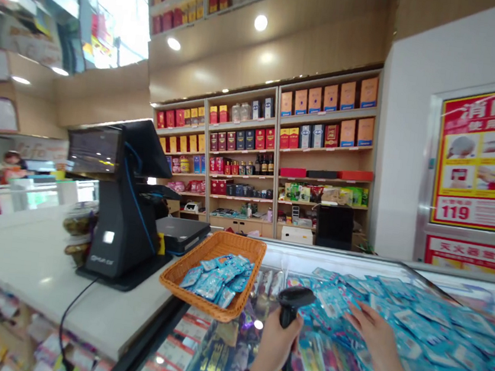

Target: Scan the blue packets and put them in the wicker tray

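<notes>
My left hand point(277, 341) is wrapped round the handle of a black handheld scanner point(296, 298), whose head points up and forward over the glass counter. To its right, my right hand point(368, 324) has its fingertips at the edge of a blue packet point(332, 301), pinched at its right side. Many more blue packets point(458, 334) lie spread in a wide heap on the right. A wicker basket point(167, 280) holding several blue packets point(219, 277) sits left of the scanner.
A black point-of-sale terminal point(124, 225) stands on the white counter point(19, 267) at the left, its cable hanging over the front edge. A black flat box point(182, 231) is behind the basket. Shelves point(241, 158) of boxed goods line the back wall. People are far off left.
</notes>
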`<act>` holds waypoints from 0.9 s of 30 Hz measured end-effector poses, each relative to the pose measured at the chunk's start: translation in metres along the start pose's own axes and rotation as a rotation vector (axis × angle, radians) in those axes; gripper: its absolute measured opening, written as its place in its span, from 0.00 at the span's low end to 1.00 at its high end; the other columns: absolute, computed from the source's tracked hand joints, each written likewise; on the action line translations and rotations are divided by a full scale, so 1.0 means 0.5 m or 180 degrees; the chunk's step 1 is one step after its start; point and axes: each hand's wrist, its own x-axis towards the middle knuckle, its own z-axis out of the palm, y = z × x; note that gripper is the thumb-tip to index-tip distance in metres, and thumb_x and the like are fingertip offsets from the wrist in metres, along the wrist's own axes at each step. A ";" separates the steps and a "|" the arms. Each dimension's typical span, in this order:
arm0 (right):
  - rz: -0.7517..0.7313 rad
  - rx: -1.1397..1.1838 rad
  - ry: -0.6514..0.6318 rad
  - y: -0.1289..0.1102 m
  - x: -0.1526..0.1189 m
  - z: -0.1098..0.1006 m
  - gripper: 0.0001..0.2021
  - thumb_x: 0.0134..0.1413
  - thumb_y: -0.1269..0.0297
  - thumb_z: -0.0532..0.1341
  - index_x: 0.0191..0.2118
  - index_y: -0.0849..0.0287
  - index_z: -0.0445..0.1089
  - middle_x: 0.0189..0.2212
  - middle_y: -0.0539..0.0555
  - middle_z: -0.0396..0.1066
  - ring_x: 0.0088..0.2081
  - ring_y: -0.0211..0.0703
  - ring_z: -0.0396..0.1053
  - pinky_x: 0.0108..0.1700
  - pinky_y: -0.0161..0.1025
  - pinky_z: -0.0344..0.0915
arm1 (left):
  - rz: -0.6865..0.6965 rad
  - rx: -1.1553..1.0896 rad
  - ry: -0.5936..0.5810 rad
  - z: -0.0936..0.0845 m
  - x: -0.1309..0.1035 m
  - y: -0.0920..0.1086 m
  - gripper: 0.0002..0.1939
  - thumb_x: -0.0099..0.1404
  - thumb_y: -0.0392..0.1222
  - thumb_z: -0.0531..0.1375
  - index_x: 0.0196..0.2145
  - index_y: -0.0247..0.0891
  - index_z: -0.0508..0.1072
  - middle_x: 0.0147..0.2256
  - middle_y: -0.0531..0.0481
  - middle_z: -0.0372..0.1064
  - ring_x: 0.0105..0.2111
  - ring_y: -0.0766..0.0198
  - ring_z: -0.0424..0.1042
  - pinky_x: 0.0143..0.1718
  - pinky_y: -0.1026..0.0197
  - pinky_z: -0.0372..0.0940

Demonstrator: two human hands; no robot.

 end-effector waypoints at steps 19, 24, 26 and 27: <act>0.0420 0.0493 -0.1616 0.062 -0.143 0.491 0.19 0.30 0.51 0.76 0.30 0.51 0.74 0.27 0.55 0.79 0.32 0.61 0.83 0.42 0.56 0.84 | 0.0463 -0.0266 0.1845 -0.426 -0.068 0.134 0.36 0.40 0.74 0.74 0.21 0.40 0.65 0.16 0.58 0.60 0.14 0.70 0.60 0.17 0.64 0.59; 0.0562 0.0637 -0.1917 0.079 -0.179 0.563 0.19 0.34 0.50 0.75 0.33 0.49 0.73 0.26 0.54 0.77 0.39 0.66 0.84 0.46 0.58 0.83 | 0.0532 -0.0212 0.2115 -0.482 -0.084 0.119 0.36 0.39 0.74 0.74 0.21 0.40 0.65 0.16 0.57 0.61 0.14 0.70 0.60 0.18 0.63 0.60; 0.0683 0.0893 -0.2074 0.075 -0.193 0.572 0.22 0.34 0.52 0.77 0.38 0.49 0.74 0.33 0.55 0.81 0.46 0.65 0.83 0.53 0.57 0.80 | 0.0510 -0.0187 0.2137 -0.490 -0.089 0.116 0.35 0.41 0.73 0.74 0.22 0.40 0.65 0.16 0.57 0.62 0.14 0.70 0.61 0.18 0.64 0.61; 0.0714 0.0994 -0.2118 0.073 -0.197 0.570 0.24 0.34 0.52 0.77 0.40 0.49 0.75 0.38 0.56 0.83 0.49 0.64 0.82 0.55 0.56 0.79 | 0.0495 -0.0184 0.2145 -0.490 -0.091 0.115 0.35 0.42 0.73 0.74 0.22 0.40 0.65 0.16 0.57 0.62 0.14 0.70 0.61 0.18 0.64 0.60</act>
